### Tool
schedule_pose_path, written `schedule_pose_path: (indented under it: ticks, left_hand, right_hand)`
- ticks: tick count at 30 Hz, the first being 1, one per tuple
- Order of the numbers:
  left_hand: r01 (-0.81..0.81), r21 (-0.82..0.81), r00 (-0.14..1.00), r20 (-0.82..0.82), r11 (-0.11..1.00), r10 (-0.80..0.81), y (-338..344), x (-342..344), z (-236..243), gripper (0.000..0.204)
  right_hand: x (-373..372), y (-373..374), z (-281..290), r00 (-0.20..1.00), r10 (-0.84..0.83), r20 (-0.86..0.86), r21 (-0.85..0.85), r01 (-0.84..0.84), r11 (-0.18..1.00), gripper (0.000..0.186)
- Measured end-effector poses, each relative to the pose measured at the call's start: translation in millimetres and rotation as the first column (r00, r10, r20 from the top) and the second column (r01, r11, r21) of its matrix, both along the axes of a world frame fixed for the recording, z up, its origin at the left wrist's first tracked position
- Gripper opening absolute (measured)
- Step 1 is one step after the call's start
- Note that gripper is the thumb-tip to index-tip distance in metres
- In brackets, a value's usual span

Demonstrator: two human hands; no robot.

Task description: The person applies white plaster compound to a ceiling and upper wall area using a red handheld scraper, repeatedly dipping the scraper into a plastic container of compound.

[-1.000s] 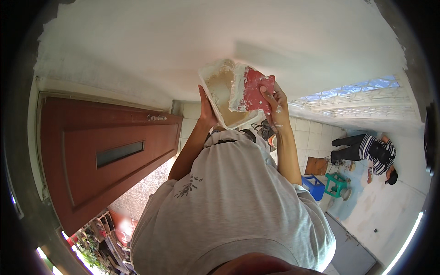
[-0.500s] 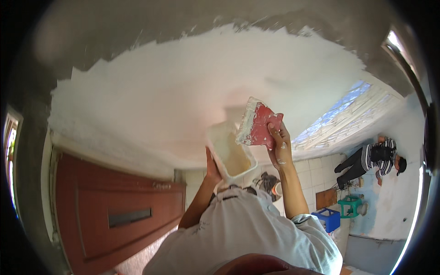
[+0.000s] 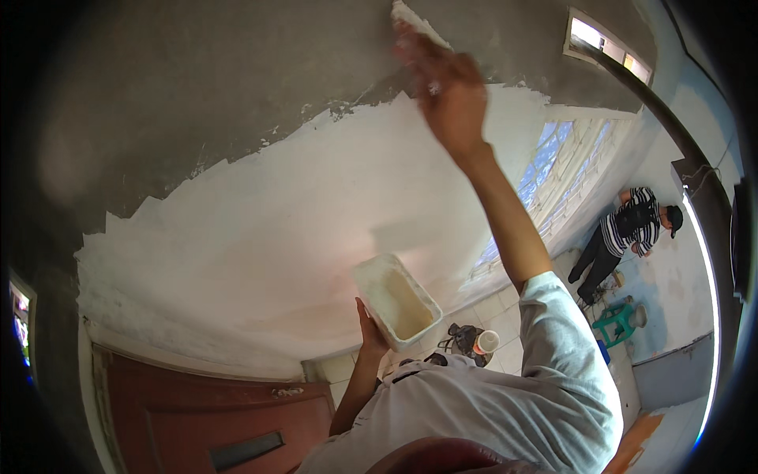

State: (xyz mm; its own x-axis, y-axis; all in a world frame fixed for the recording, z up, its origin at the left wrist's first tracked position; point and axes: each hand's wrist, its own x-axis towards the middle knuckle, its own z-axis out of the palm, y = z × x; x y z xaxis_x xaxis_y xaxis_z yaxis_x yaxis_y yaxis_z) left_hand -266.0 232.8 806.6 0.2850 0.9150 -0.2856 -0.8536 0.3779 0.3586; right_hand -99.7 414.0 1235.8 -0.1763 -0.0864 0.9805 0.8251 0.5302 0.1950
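Half-plastered grey ceiling (image 3: 237, 118), one red door (image 3: 197, 419) at left, left hand (image 3: 369, 336) gripping one white tub (image 3: 395, 300) from below, right hand (image 3: 450, 103) raised, closed around one trowel (image 3: 414, 20) pressed against ceiling, one person (image 3: 624, 237) well apart at right

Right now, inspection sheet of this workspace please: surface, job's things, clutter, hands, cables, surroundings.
Surface: ceiling, part white-coated, grey bare band beyond the coat's ragged edge.
Job's things: white rectangular tray with pale paste; flat white tool against the grey part.
Clutter: nothing seen overhead.
Hands: left hand holds the tray from below; right hand raised, blurred, gripping the tool.
Cables: nothing seen.
Surroundings: reddish-brown door, window, another person in a striped top, green stool.
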Motion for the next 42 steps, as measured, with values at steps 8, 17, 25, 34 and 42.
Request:
schedule_pose_path:
  ticks: [8, 17, 25, 34, 42]
  left_hand:
    - [-0.04, -0.009, 0.998, -0.055, 0.999, 0.039, -6.3, -3.5, -0.1, 0.095]
    - [-0.07, 0.033, 0.994, -0.077, 0.997, 0.073, -8.7, -5.8, 15.9, 0.095]
    - [-0.066, -0.025, 0.997, -0.029, 0.998, 0.065, 4.0, 9.7, 5.5, 0.1]
    - [-0.098, -0.046, 0.987, 0.124, 0.994, 0.103, 28.6, 10.4, -9.5, 0.096]
    - [-0.068, -0.016, 0.994, 0.089, 0.998, 0.069, 21.7, 16.4, -4.8, 0.097]
  right_hand:
    - [-54.7, -21.5, -101.1, 0.997, 0.029, 0.077, -0.179, -0.014, 0.984, 0.052]
    - [5.9, -25.5, -40.2, 0.978, 0.142, -0.154, 0.008, -0.143, 0.99, 0.048]
    - [-54.9, 8.2, -50.9, 0.996, 0.002, -0.085, -0.004, -0.003, 1.0, 0.046]
    - [-58.5, -61.0, -111.8, 0.923, 0.371, -0.103, -0.291, -0.385, 0.876, 0.043]
    - [-2.6, 15.9, -46.4, 0.989, -0.017, -0.147, -0.036, 0.012, 0.999, 0.041]
